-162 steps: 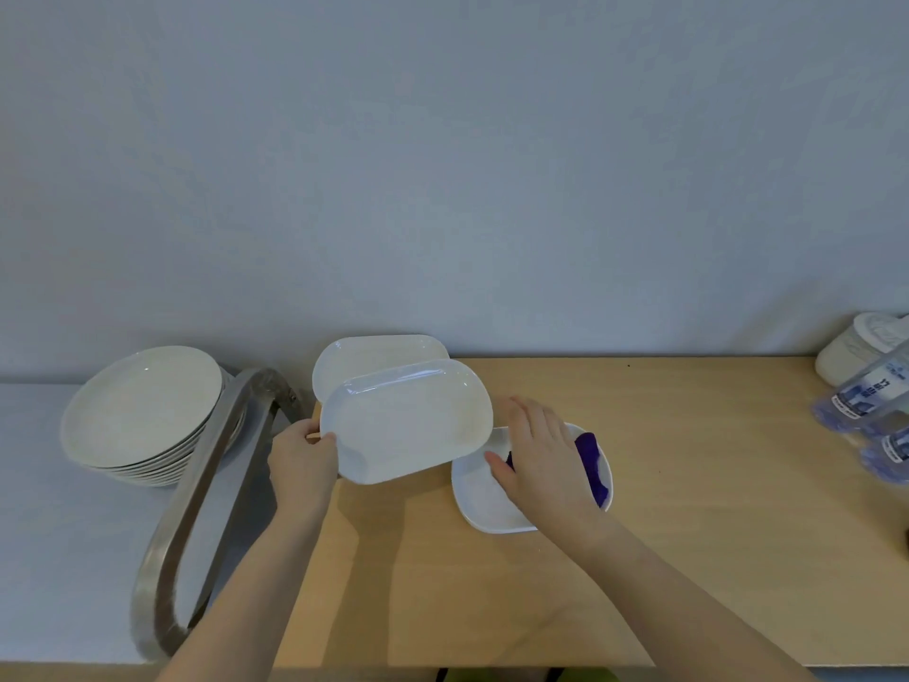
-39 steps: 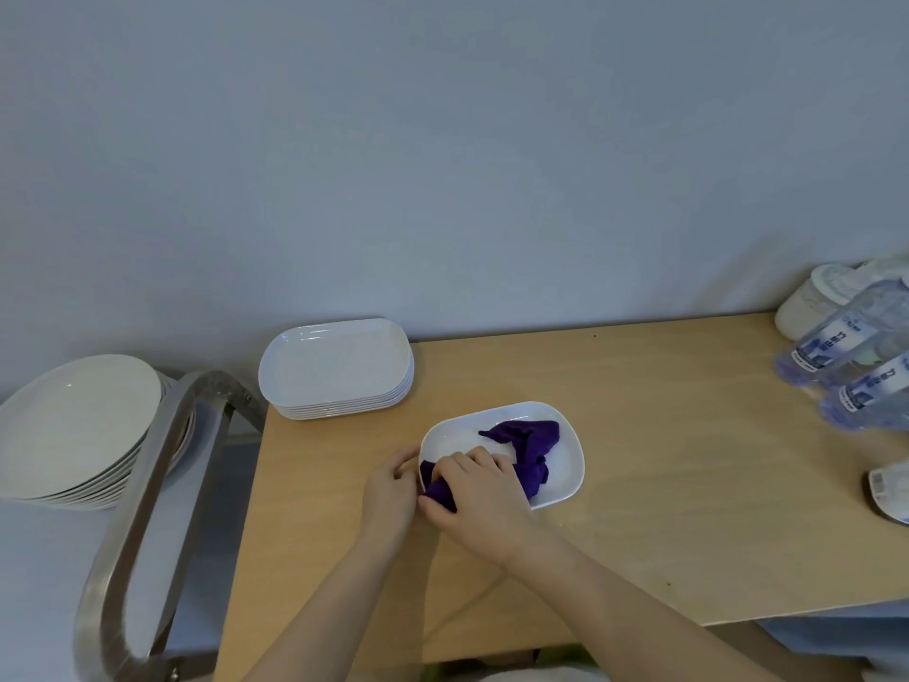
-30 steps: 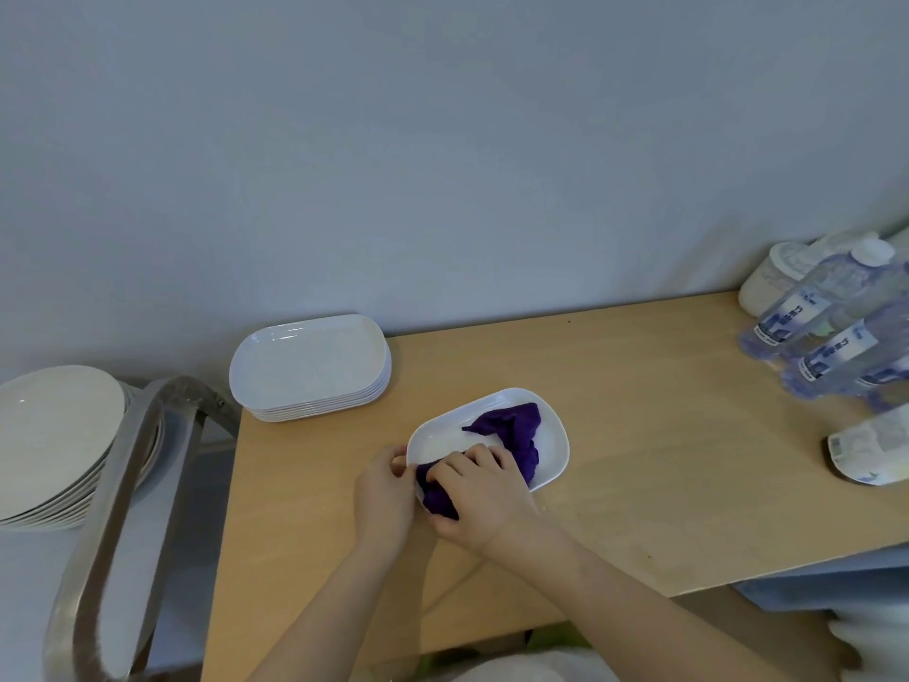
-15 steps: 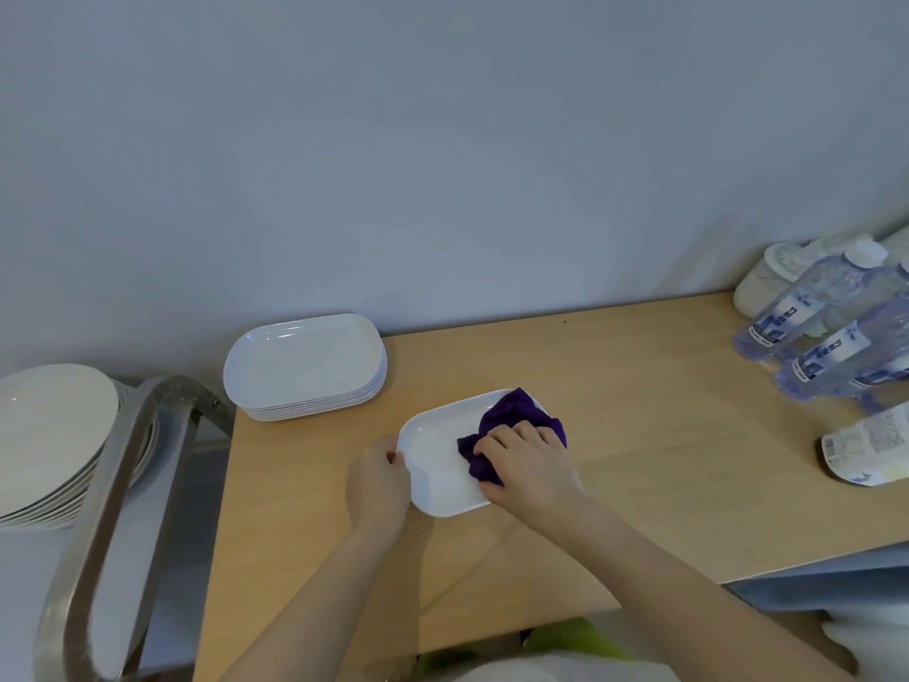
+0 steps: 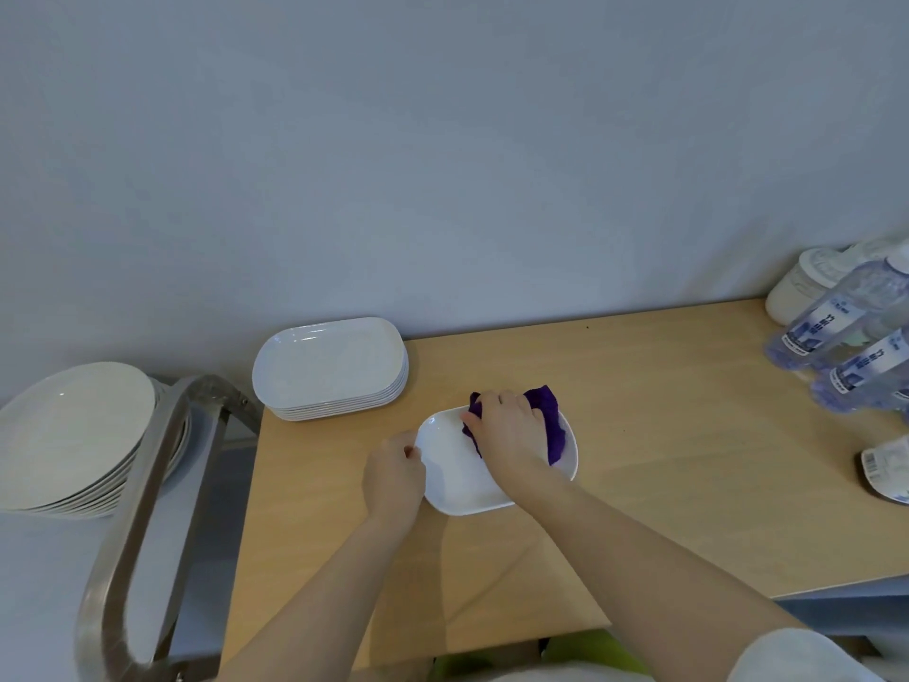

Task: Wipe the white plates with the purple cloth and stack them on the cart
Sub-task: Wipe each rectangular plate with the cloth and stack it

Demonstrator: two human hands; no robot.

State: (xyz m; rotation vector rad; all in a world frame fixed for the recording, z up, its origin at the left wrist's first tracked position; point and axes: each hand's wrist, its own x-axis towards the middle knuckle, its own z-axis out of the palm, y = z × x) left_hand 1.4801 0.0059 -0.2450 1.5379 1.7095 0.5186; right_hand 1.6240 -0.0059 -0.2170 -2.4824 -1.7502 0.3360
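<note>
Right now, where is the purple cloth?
Head view, centre: the purple cloth lies under the right hand on the far-right part of the single white plate.

Wall: plain, pale grey-blue, unbroken across the whole upper view; it meets the far edge of the worktop.
Worktop: light wood, smooth, with a straight near edge and a squared left corner; faint shadows lie on it.
Light: soft and even, no hard highlights on the wall.
Right end of worktop: clear water bottles with blue-and-white labels, tilted by the wide lens, just beside a white lidded container against the wall.
Left of worktop: a lower pale grey surface, and a curved brushed-metal handle bar.
</note>
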